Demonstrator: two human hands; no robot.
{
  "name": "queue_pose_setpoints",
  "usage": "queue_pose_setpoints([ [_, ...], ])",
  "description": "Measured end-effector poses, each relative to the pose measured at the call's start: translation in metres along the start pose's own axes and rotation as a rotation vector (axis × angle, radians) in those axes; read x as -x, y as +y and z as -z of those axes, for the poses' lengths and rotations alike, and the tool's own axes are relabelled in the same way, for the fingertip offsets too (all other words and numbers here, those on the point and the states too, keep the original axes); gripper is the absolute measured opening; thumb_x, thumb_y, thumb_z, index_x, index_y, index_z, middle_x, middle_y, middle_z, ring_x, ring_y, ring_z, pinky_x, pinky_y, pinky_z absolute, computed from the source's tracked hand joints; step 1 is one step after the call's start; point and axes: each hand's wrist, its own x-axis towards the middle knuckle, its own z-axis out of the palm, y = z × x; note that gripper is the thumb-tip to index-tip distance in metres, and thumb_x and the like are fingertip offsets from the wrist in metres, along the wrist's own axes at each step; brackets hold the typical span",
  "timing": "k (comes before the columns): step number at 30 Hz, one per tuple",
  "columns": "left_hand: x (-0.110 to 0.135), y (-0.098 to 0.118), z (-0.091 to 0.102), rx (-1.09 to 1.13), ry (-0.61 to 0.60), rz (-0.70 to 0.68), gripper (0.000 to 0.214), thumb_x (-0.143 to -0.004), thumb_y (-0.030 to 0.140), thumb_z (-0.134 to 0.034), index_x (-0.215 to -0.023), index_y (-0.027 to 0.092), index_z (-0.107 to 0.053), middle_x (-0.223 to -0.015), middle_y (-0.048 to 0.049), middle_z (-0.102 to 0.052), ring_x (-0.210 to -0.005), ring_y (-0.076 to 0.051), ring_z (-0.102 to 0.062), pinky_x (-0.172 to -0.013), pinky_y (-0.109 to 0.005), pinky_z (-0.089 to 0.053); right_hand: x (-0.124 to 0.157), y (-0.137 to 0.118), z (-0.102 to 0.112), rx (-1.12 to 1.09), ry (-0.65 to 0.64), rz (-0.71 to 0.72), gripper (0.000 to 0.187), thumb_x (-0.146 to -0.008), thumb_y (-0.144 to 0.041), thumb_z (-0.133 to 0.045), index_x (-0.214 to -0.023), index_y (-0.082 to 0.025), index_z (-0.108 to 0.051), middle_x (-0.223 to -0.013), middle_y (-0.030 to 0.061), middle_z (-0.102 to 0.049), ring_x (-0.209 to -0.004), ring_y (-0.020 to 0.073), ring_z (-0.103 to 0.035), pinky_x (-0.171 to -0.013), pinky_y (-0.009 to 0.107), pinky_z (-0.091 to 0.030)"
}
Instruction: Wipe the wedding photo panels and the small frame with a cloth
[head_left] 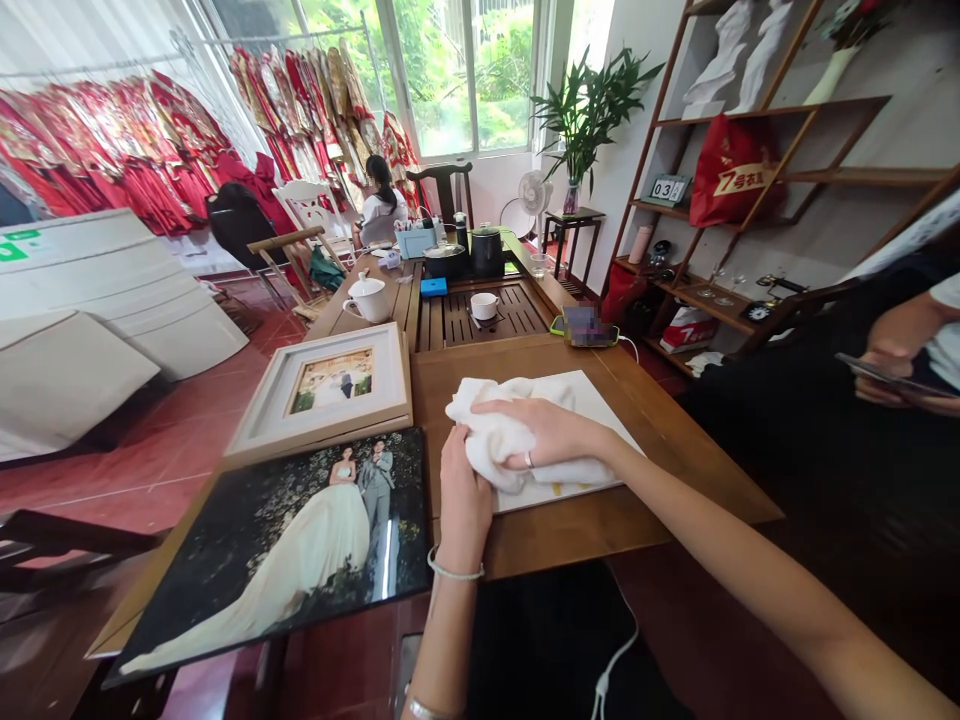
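My right hand [551, 432] lies flat, fingers stretched out, pressing a white cloth [501, 438] onto a white flat panel [592, 400] on the wooden table [675, 460]. My left hand [463, 495] is at the panel's near left edge, fingers curled against the cloth and the edge. A ring is on my right hand and a bracelet on my left wrist.
A large glossy wedding photo print [292, 545] lies at the near left, a framed photo [330, 385] behind it. Farther back stand a white teapot [367, 297], a cup [484, 305], kettles and a phone [589, 326]. Another person's hand [896, 350] holds a phone at right. Someone sits at the far end.
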Motion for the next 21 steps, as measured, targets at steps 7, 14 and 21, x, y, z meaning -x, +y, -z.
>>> queue_pose_setpoints([
  [7,0.001,0.004,0.005,0.009,0.014,0.146,0.027,-0.088,0.011,-0.044,-0.114,0.015,-0.051,-0.11,-0.0157,-0.068,-0.101,-0.025,-0.067,-0.087,-0.041,-0.054,0.053,-0.026,0.01,-0.077,-0.136,-0.009,0.076,-0.066,-0.021,-0.07,-0.139,-0.025,-0.048,-0.126,0.0078,-0.063,-0.107,0.027,-0.061,-0.094,0.039,-0.045],
  [14,0.001,-0.005,-0.006,-0.121,0.045,-0.014,0.032,-0.092,0.015,-0.041,-0.119,0.012,-0.056,-0.124,-0.0199,-0.06,-0.125,-0.029,-0.055,-0.108,-0.05,-0.042,0.085,-0.006,0.011,0.037,0.267,-0.285,0.062,-0.069,-0.021,-0.064,-0.13,-0.026,-0.055,-0.13,0.0056,-0.062,-0.113,0.0278,-0.06,-0.096,0.041,-0.045],
  [21,0.004,-0.007,-0.008,-0.125,0.004,-0.023,0.032,-0.092,0.018,-0.044,-0.119,0.011,-0.06,-0.14,-0.0202,-0.052,-0.136,-0.029,-0.046,-0.114,-0.049,-0.038,0.077,0.056,0.018,0.102,0.461,-0.514,0.045,-0.08,-0.038,-0.063,-0.123,-0.025,-0.056,-0.12,0.0089,-0.066,-0.106,0.0319,-0.061,-0.092,0.046,-0.047],
])
